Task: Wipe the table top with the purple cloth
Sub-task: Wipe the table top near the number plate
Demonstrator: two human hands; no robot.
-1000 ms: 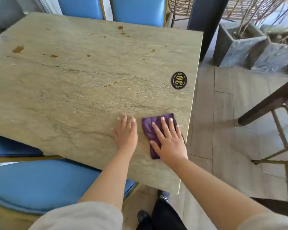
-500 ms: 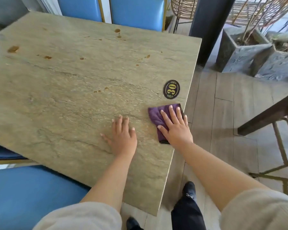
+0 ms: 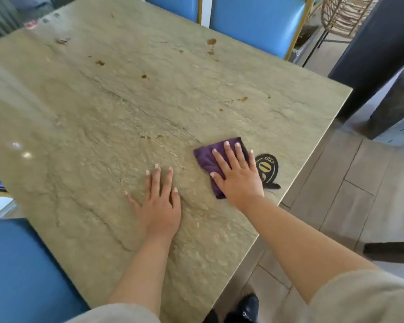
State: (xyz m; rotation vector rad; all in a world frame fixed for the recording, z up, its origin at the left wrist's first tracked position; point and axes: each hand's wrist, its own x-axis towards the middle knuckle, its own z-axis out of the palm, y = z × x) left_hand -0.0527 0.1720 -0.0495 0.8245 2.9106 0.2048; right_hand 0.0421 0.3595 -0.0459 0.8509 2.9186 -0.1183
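The greenish stone table top [image 3: 98, 127] fills most of the view and carries brown stains [image 3: 211, 41] toward its far side. A folded purple cloth [image 3: 204, 159] lies near the right edge. My right hand [image 3: 237, 176] presses flat on the cloth with fingers spread, covering most of it. Just left of it, my left hand [image 3: 159, 201] rests flat on the bare stone, holding nothing. A black and gold number badge [image 3: 268, 167] sits immediately right of my right hand, partly hidden by it.
Blue chairs [image 3: 254, 22] stand at the far side and another blue seat [image 3: 21, 271] at the near left. A dark pillar [image 3: 373, 54] rises beyond the table's right corner. Grey plank floor [image 3: 350, 194] runs along the right, with my shoes [image 3: 245, 308] below.
My right hand has pushed the purple cloth farther up the table along the right edge, now level with the number badge. My left hand stayed flat beside it; the camera moved closer.
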